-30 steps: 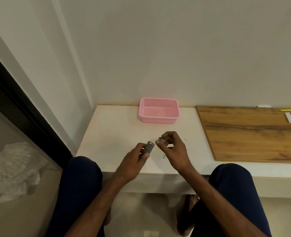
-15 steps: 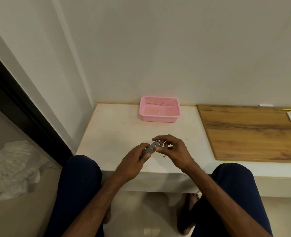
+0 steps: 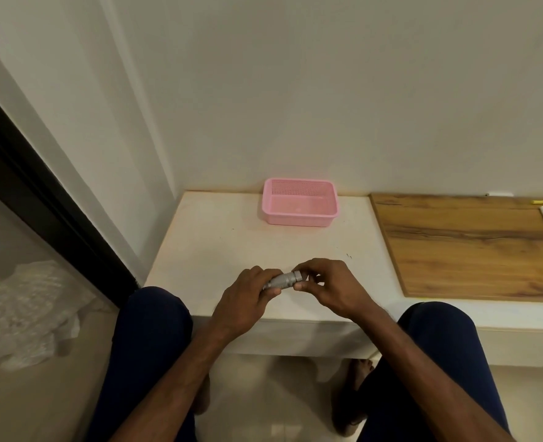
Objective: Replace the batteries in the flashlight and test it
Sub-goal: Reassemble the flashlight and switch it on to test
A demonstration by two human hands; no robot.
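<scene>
Across the right side of the white desk (image 3: 232,244) a wooden board (image 3: 471,250) is laid, and a pink basket (image 3: 299,220) is set at the back edge. Just above the front edge, the body of a small silver flashlight (image 3: 283,280) is wrapped in the left hand (image 3: 244,298), while its end cap is pinched by the curled fingers of the right hand (image 3: 331,288). The step in hand is judged to be the turning of the cap on its thread; whether on or off cannot be told. A steady counter-twist is called for next, with the barrel kept level.
</scene>
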